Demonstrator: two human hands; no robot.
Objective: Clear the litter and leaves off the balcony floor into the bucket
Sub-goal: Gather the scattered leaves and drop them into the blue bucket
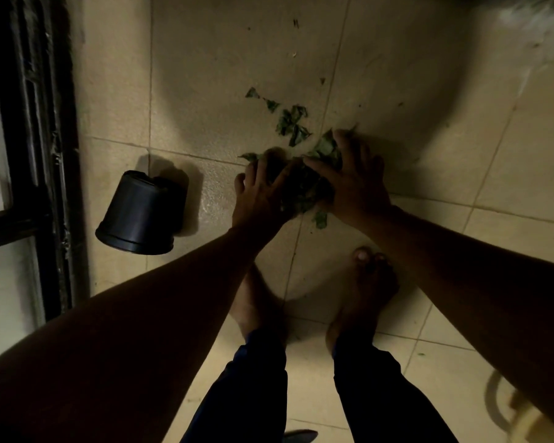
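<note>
A heap of green leaves (pixel 304 190) lies on the beige tiled floor (pixel 205 75), in front of my bare feet. My left hand (pixel 263 190) presses against the heap's left side with its fingers spread over the leaves. From the right, my right hand (pixel 355 177) cups the heap, fingers bent over its top. Loose leaf pieces (pixel 291 118) trail away beyond the hands. A black bucket (pixel 139 212) lies tipped on its side to the left, apart from both hands.
A dark metal railing (pixel 42 148) runs down the left edge. Small leaf scraps (pixel 321 219) sit near my feet (pixel 362 292) and further out on the tiles. A pale looped object (pixel 506 407) shows at the bottom right corner.
</note>
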